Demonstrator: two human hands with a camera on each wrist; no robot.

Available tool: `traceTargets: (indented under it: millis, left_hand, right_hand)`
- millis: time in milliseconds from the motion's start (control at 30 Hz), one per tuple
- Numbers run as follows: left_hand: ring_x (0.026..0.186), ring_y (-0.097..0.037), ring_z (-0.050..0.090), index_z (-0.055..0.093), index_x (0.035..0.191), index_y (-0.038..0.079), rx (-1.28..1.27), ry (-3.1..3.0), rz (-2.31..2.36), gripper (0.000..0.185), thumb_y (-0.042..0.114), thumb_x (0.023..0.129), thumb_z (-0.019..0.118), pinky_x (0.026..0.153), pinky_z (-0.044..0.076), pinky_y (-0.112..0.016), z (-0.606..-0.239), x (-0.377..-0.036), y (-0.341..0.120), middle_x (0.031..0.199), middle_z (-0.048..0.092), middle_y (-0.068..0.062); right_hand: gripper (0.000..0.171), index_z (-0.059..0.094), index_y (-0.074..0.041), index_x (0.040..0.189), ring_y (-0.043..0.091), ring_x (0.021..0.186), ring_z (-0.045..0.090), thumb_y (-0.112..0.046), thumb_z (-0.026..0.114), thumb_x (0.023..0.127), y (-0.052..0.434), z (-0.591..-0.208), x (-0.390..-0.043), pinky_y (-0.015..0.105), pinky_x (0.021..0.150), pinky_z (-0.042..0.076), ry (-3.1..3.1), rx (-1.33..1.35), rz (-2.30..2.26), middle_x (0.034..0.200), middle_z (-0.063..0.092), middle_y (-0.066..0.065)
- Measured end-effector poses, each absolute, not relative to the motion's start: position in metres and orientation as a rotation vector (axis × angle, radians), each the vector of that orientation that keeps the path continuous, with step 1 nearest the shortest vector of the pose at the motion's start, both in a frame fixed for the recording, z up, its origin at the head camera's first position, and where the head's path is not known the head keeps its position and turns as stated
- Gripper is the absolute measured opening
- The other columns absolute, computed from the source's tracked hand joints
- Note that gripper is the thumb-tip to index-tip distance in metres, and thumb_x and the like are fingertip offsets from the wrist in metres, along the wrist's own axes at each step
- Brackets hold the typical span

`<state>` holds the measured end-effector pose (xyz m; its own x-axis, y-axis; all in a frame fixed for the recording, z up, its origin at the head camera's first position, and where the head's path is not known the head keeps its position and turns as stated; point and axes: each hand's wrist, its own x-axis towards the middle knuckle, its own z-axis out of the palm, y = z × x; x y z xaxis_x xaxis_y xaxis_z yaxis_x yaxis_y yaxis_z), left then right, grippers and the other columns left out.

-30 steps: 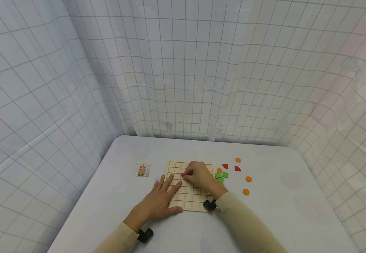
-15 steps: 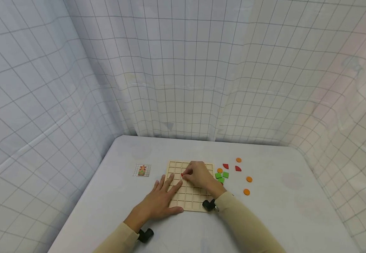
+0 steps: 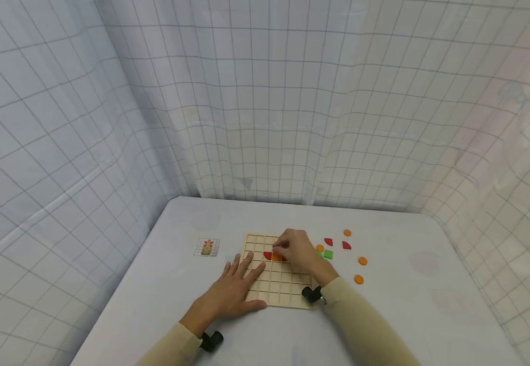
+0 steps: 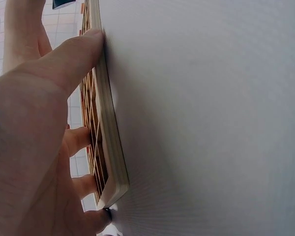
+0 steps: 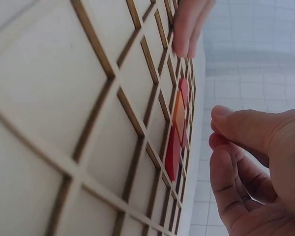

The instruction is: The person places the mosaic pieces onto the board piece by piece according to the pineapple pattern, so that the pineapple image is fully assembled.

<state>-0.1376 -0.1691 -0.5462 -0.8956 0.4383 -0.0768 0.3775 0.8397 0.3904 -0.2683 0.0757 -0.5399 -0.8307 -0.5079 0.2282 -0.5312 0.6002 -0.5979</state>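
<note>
Overall, gridded curtain (image 3: 265, 101) hangs round a white tabletop (image 3: 407, 305). Wooden grid board (image 3: 277, 284) lies flat near the tabletop's middle. Left hand (image 3: 233, 290) lies palm down w/ fingers straight & spread across the board's left edge, thumb against the near edge; it grips nothing. Left wrist view: thumb pressed on the board's rim, fingers over the cells. Right hand (image 3: 298, 250) sits over the board's upper right, fingers curled loosely, tips close together just above the placed pieces; right wrist view shows a gap btwn fingertips & pieces, nothing pinched. Red piece (image 3: 267, 255) & orange piece (image 3: 277, 257) sit side by side in adjacent cells, third row or so from the far edge; exact row hard to tell. Small pattern card (image 3: 207, 247) lies left of the board, apart from it. Loose pieces right of board: green square (image 3: 328, 254), two red pieces (image 3: 328, 241), orange discs (image 3: 359, 279), scattered, none touching the board.
</note>
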Motion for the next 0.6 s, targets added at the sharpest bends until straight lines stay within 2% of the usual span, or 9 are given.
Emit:
traceTargets:
  millis: [100, 300, 600]
  left_hand:
    - [0.177, -0.065, 0.018, 0.038, 0.184, 0.018, 0.627, 2.851, 0.564, 0.102, 0.07, 0.105, 0.076, 0.138, 0.028, -0.083, -0.546, -0.137, -0.168, 0.194, 0.019, -0.027]
    - [0.178, -0.063, 0.017, 0.038, 0.184, 0.019, 0.609, 2.851, 0.561, 0.102, 0.071, 0.105, 0.076, 0.139, 0.028, -0.082, -0.545, -0.136, -0.169, 0.194, 0.019, -0.027]
    - [0.178, -0.063, 0.017, 0.038, 0.184, 0.019, 0.61, 2.852, 0.556, 0.103, 0.071, 0.105, 0.076, 0.14, 0.028, -0.081, -0.543, -0.135, -0.169, 0.195, 0.019, -0.026]
  right_hand:
    - [0.005, 0.094, -0.009, 0.105, 0.012, 0.09, 0.075, -0.012, 0.09, 0.104, 0.082, -0.539, -0.27, 0.026, 0.081, 0.065, -2.776, 0.885, 1.051, 0.104, 0.083, 0.004]
    - [0.008, 0.093, -0.006, 0.109, 0.016, 0.09, 0.076, -0.011, 0.089, 0.104, 0.098, -0.534, -0.274, 0.03, 0.081, 0.067, -2.783, 0.853, 1.071, 0.105, 0.083, 0.007]
    - [0.013, 0.092, -0.007, 0.117, 0.02, 0.099, 0.076, -0.013, 0.087, 0.106, 0.13, -0.538, -0.284, 0.03, 0.079, 0.063, -2.841, 0.775, 1.04, 0.115, 0.083, 0.008]
